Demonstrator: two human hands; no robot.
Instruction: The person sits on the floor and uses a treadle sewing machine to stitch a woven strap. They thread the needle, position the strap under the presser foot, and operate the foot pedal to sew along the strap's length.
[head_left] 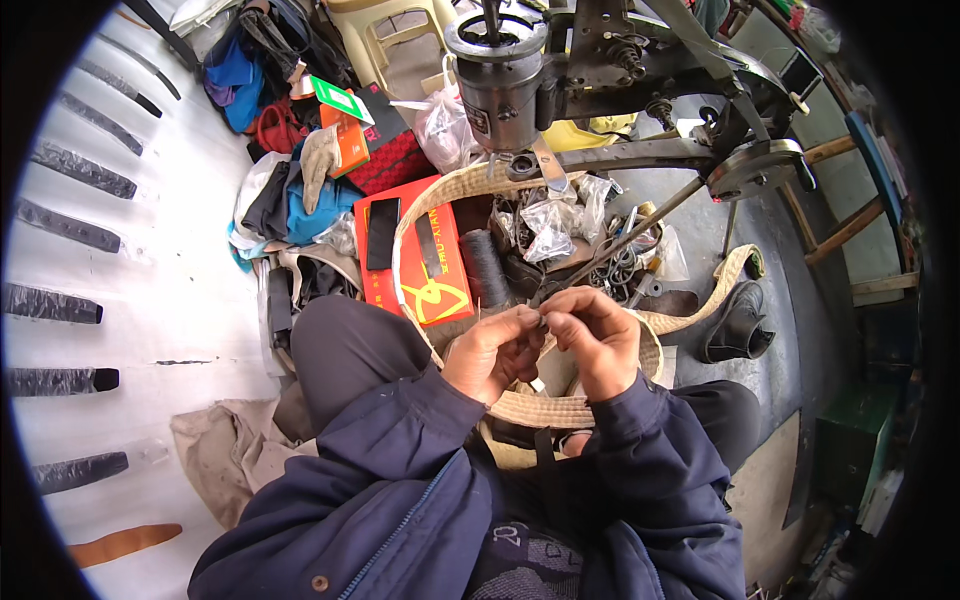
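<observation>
My left hand (492, 352) and my right hand (602, 340) meet in front of me, thumbs and fingertips pinched together. Between them is a tiny dark piece, too small to name. A cream woven strap (545, 410) passes in a wide loop below my hands and up around the left side. Its other end (735, 278) trails off to the right. Just beyond my left hand lies a spool of black thread (485, 270). Beside the spool, a red box (408, 290) carries a black phone (382, 235).
A dark metal hand-cranked sewing machine (640, 150) stands over the far right. Small tools and plastic bags (555, 225) crowd beneath it. A black shoe (740, 325) sits at right. Clothes (295, 200) are heaped far left, near wrapped black strips (85, 170) on a white surface.
</observation>
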